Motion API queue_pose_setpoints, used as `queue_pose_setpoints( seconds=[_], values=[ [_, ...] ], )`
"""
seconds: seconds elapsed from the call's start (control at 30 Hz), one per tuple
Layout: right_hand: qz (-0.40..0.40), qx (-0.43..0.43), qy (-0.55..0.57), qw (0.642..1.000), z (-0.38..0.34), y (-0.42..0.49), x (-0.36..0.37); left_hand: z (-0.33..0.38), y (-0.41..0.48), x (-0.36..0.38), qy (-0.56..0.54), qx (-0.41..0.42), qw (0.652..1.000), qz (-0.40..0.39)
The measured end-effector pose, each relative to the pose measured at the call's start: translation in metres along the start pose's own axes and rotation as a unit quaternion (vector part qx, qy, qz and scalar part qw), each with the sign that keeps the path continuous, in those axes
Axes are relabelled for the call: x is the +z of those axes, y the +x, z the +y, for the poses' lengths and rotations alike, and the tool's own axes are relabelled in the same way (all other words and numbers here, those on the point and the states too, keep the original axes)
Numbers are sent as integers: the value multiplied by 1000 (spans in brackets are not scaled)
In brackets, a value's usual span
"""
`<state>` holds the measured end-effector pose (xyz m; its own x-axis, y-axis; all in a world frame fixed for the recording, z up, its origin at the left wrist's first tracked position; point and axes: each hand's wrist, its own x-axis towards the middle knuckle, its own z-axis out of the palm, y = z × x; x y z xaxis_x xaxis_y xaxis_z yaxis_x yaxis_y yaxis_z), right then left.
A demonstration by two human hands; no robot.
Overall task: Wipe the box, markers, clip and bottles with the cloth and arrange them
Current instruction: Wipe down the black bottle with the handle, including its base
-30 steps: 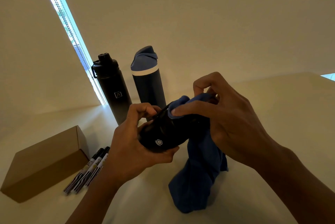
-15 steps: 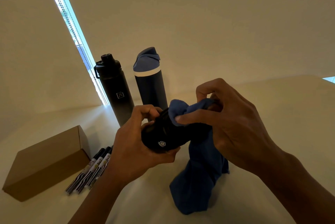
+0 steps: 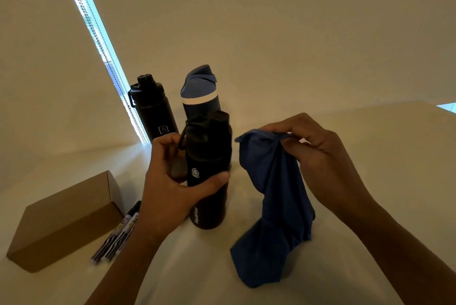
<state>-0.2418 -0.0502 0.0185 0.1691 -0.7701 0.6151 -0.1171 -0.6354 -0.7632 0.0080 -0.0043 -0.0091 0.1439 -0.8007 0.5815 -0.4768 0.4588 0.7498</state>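
My left hand (image 3: 170,181) grips a black bottle (image 3: 209,156) with a white logo, upright with its base at the table. My right hand (image 3: 318,156) pinches the top of a blue cloth (image 3: 274,206), which hangs down to the table, a little apart from that bottle on its right. Behind stand a second black bottle (image 3: 153,112) with a loop cap and a dark blue bottle (image 3: 199,92) with a blue lid and a white band. A brown cardboard box (image 3: 66,221) lies at the left, with several black markers (image 3: 121,233) beside it. No clip shows.
The pale table top (image 3: 370,181) runs on to the right and toward me. A bright window strip (image 3: 98,40) with a bead cord crosses the wall behind the bottles.
The black bottle lay on its side in both hands with the cloth over its top; now it stands upright in my left hand. My right hand has pulled the cloth off to the right.
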Motion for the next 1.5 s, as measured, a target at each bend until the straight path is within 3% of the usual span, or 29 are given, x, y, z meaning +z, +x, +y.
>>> queue_pose_setpoints(
  seconds=[0.13, 0.27, 0.37, 0.47, 0.57, 0.67, 0.73, 0.83, 0.93, 1.0, 1.07, 1.17, 1.3, 1.5],
  values=[
    [-10, 181, 129, 975, 4, 0, -2, 1, 4, -3, -33, -76, 997, 3],
    [-40, 261, 41, 964, 23, -1, 5, -6, 8, -13, 10, -128, 991, -43],
    [-75, 243, -111, 961, 32, -1, -1, -8, 6, -15, 64, -157, 982, -82],
    [-114, 226, -251, 934, 40, -3, -6, -1, 5, -14, 102, -169, 972, -130],
    [-107, 166, -299, 934, 43, -4, -7, -3, 5, -16, 119, -148, 975, -116],
    [-77, 31, -287, 954, 38, -5, -6, -4, 5, -15, 82, -123, 988, -49],
    [-63, -9, -276, 959, 33, -4, -5, -1, 4, -13, 8, -122, 993, 1],
    [-66, 84, -223, 969, 28, -4, -4, 6, 7, -13, -125, -153, 977, 84],
    [-78, 224, -34, 971, 19, -2, -4, 6, 13, -19, -233, -207, 943, 115],
    [-72, 236, 84, 965, 10, -3, 0, 6, 16, -23, -292, -240, 917, 129],
    [-73, 207, 133, 967, 0, -7, 7, 3, 17, -25, -330, -253, 900, 131],
    [-69, 149, 74, 984, -7, -14, 21, 1, 14, -24, -362, -271, 884, 120],
    [-2, 84, 61, 995, -13, -23, 32, -1, 12, -21, -387, -297, 866, 108],
    [-39, 44, 36, 998, -15, -38, 64, 0, 13, -14, -351, -291, 882, 115]
  ],
)
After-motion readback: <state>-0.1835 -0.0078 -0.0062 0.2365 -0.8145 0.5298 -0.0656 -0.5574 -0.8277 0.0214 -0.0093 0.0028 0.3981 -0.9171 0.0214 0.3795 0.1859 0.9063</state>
